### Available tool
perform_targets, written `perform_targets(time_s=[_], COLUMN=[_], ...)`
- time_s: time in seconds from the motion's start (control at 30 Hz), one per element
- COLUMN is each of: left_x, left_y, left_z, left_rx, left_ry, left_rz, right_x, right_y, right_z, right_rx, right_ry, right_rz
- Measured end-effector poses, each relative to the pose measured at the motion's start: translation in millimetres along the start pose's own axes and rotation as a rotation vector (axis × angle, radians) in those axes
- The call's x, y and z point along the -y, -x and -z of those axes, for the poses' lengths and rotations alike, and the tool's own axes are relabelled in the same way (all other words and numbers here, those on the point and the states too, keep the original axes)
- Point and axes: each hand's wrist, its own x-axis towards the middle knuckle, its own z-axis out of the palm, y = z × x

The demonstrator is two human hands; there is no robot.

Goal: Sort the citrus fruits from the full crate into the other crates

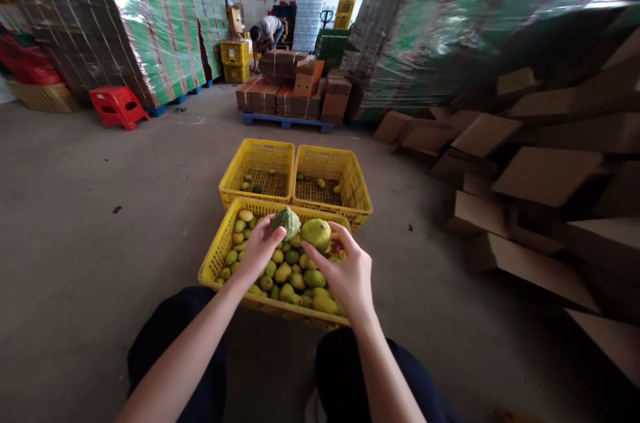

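Between the fingers of my left hand (263,246) is a bumpy dark-green lemon (287,224). My right hand (350,270) grips a smoother yellow-green lemon (316,234) between thumb and fingers. The two fruits are held up side by side, a small gap apart, over a yellow plastic crate (213,260). That crate holds many loose lemons (283,273), some yellow and some green. Part of the pile is hidden behind my hands and forearms.
Two more yellow crates, left (233,173) and right (357,183), stand just beyond, with a few lemons each. Flattened cartons on a blue pallet (285,121) lie farther back. Open cardboard boxes (545,173) heap up at right. A red stool (119,106) stands left; a person (270,30) bends over behind.
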Motion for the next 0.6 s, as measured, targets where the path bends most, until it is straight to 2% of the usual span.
perform_targets(time_s=[0.1, 0.27, 0.47, 0.6], left_x=[0.6, 4.4, 2.2, 5.2], left_y=[1.6, 0.2, 2.7, 3.5], left_z=[-2.1, -1.1, 2.3, 8.3], left_rx=[0.006, 0.083, 0.139, 0.138], left_ry=[-0.021, -0.001, -0.107, -0.312], left_rz=[-0.021, -0.063, -0.24, -0.441], right_x=[-0.9, -8.4, -11.0, -10.1], right_y=[0.4, -0.1, 1.0, 1.4], right_z=[0.8, -0.1, -0.2, -2.6], right_rx=[-0.049, -0.138, -0.16, -0.18], right_ry=[-0.006, 0.029, 0.029, 0.039], right_rz=[0.043, 0.195, 0.289, 0.316])
